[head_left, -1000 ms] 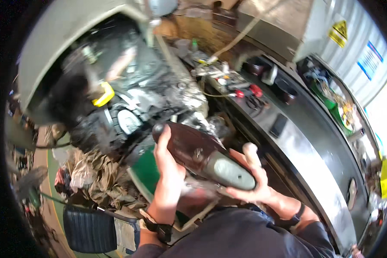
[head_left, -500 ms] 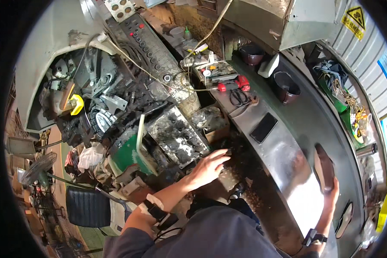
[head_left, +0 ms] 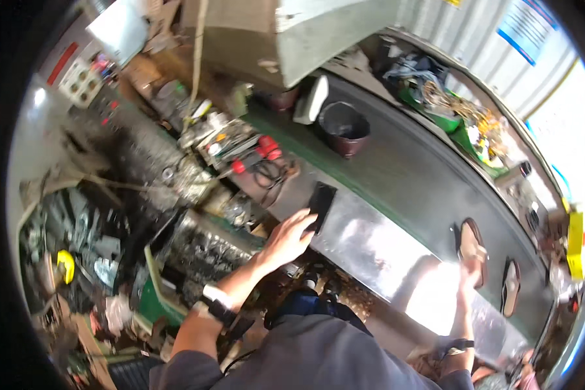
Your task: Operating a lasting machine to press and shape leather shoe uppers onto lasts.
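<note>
My right hand (head_left: 467,278) grips the near end of a brown shoe (head_left: 471,242) with a pale inside, over the dark conveyor belt (head_left: 403,182); glare washes out part of the hand. A second shoe (head_left: 511,289) of the same kind lies on the belt to its right. My left hand (head_left: 287,242) is open, palm down, fingers stretched out over the near edge of a metal ledge. Its fingertips come up against a black phone (head_left: 323,200) lying there; whether they touch it I cannot tell.
A dark red bucket (head_left: 344,127) and a white piece (head_left: 312,101) stand on the belt's far part. A red power tool (head_left: 263,151) lies on the ledge beside a cable. Grimy machinery fills the left, with a yellow part (head_left: 65,266). Green bins (head_left: 465,136) line the far side.
The view has swung right. My right hand has turned the shoe from its dark side to show the pale inside. My left hand has moved from above the floor gap to the phone.
</note>
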A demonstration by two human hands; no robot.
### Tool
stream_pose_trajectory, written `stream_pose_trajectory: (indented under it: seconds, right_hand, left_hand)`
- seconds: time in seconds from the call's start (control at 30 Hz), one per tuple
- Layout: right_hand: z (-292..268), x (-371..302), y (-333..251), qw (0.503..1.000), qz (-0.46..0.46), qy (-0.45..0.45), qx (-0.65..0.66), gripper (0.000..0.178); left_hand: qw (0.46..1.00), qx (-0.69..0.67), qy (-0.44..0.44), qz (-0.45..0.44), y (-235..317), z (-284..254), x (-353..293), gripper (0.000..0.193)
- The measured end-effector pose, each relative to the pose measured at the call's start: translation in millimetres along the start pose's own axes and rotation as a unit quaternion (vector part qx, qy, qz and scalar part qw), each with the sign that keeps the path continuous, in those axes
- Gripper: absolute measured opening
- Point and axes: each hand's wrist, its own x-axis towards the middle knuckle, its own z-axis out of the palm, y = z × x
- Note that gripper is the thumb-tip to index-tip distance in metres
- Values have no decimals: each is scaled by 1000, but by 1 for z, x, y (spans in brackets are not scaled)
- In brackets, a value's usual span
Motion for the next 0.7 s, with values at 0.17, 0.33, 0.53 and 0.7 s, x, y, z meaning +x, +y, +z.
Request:
stream_pose_trajectory:
  seconds: [0.17, 0.33, 0.53, 0.7]
  right_hand:
    - [158, -59, 4, 945, -20, -153, 288, 50]
    - [167, -85, -53, 951, 39, -164, 258, 71]
    - [142, -83, -84, 829, 295, 23, 475, 78]
    - [160, -74, -83, 714, 293, 67, 632, 66]
  left_hand:
    - [990, 65, -83, 97, -4, 66, 199, 80]
    - [950, 239, -203, 15, -47, 79, 306, 63]
    - [872, -146, -443, 150, 78, 70, 312, 43]
    - [984, -11, -2, 177, -54, 81, 392, 51]
